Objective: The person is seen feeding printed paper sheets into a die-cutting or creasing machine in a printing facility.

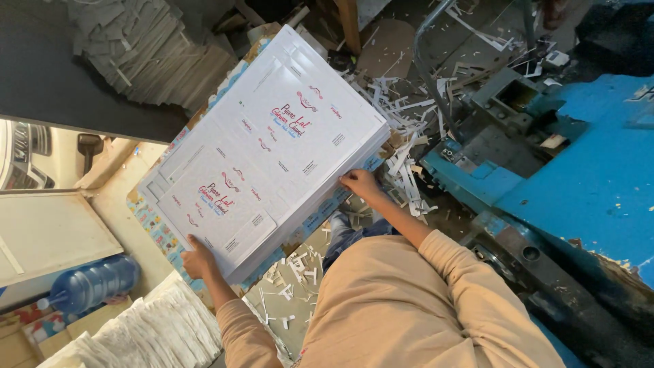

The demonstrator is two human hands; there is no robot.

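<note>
I hold a thick stack of white printed cardboard sheets [272,146] with red and blue print, tilted across the middle of the head view. My left hand [197,259] grips the stack's lower left corner, fingers on top. My right hand [361,184] grips the near edge at the lower right. Under the white stack lies a colourful printed sheet [153,225] whose border shows at the lower left. My tan sleeves and shirt [409,307] fill the bottom of the view.
A blue metal machine [586,170] stands at the right, strewn with white paper trimmings [409,129]. Grey stacked card [146,48] lies at the top left. A blue water bottle [92,283] lies at the lower left, beside white stacked sheets [157,327].
</note>
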